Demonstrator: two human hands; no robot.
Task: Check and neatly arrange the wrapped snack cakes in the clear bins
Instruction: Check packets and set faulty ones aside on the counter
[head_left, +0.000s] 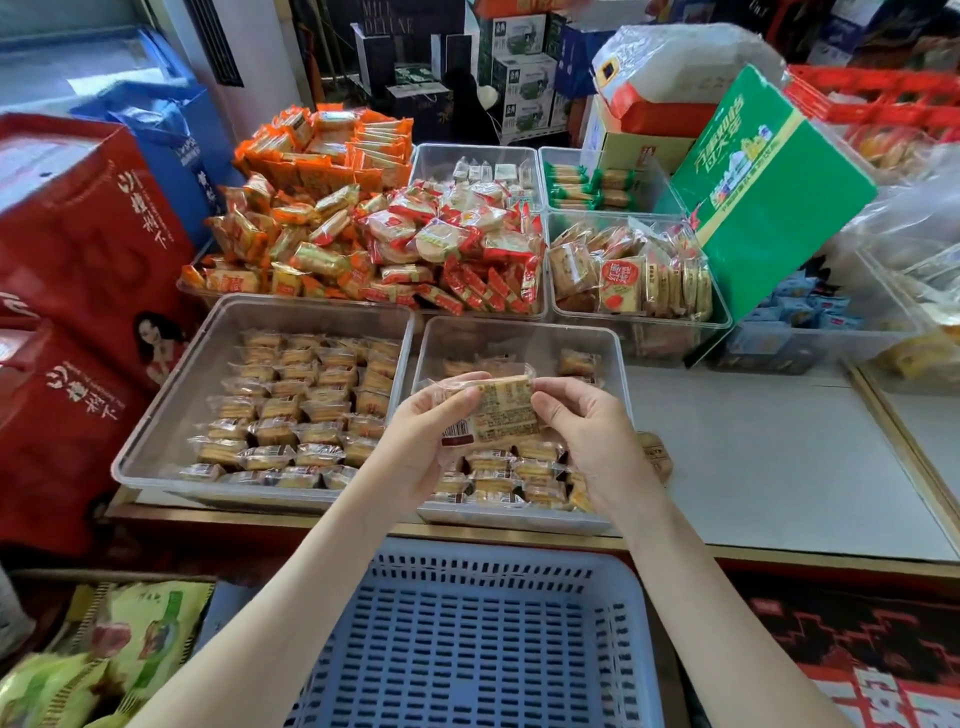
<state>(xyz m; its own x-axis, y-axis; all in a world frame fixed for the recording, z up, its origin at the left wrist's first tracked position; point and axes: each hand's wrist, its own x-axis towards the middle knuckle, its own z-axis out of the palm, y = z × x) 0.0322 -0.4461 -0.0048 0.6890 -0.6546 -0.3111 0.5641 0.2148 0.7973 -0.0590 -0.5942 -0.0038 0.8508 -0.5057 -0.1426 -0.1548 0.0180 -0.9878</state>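
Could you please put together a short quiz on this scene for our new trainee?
1. True or false: the left hand and right hand each hold a separate cake.
2. Which front clear bin is fuller? A) the left one B) the right one
3. Fill in: the perforated basket below the arms is ___.
Key: 1 false, both hold one wrapped snack cake; 2 A, the left clear bin; 3 blue.
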